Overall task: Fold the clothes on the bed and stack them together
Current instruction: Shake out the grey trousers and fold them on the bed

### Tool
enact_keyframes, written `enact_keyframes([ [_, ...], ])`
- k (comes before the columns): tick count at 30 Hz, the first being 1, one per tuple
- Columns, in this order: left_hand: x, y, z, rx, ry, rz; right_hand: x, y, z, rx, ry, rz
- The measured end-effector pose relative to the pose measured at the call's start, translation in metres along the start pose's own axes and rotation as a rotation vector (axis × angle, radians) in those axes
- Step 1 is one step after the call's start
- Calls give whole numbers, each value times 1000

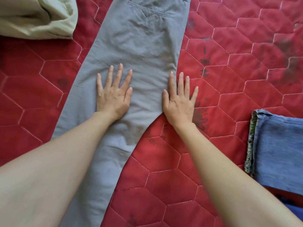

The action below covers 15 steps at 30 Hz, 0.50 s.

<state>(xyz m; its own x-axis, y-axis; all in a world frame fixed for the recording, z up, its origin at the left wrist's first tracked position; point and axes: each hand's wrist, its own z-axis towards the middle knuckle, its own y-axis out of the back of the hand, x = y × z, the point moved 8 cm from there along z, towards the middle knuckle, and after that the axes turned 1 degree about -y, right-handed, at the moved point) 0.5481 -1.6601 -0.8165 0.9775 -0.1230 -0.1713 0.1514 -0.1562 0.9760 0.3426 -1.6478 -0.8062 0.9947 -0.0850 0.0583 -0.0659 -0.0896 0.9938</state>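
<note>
Grey trousers (137, 51) lie flat lengthwise on the bed (229, 79), folded leg over leg, with a back pocket showing at the far end and soft creases across the seat. The left hand (113, 95) presses flat on the cloth, fingers (120, 72) straight and spread wide, holding nothing. The right hand (179, 102) lies flat over the trousers' right edge, partly on the red quilted cover, fingers spread too. Folded blue jeans (278, 149) lie at the right; a beige garment (36, 17) sits at the far left.

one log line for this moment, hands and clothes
left hand: flat on grey trousers | right hand: flat, straddling trousers' edge and red quilt | folded jeans: right | beige garment: top left
</note>
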Motion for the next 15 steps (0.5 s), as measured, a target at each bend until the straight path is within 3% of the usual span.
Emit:
enact_keyframes([
  [3,12,-2,-21,34,-15,22,-22,9,-12,86,-104,34],
  [6,28,-5,-71,39,-1,24,5,34,-27,-8,-153,44],
  [9,44,-6,-118,70,33,31,107,45,-55,-61,114,138],
  [12,66,-7,-156,111,90,-12,197,20,-105,64,360,167],
  [15,88,-6,-206,83,136,-2,193,-22,-148,197,389,93],
])
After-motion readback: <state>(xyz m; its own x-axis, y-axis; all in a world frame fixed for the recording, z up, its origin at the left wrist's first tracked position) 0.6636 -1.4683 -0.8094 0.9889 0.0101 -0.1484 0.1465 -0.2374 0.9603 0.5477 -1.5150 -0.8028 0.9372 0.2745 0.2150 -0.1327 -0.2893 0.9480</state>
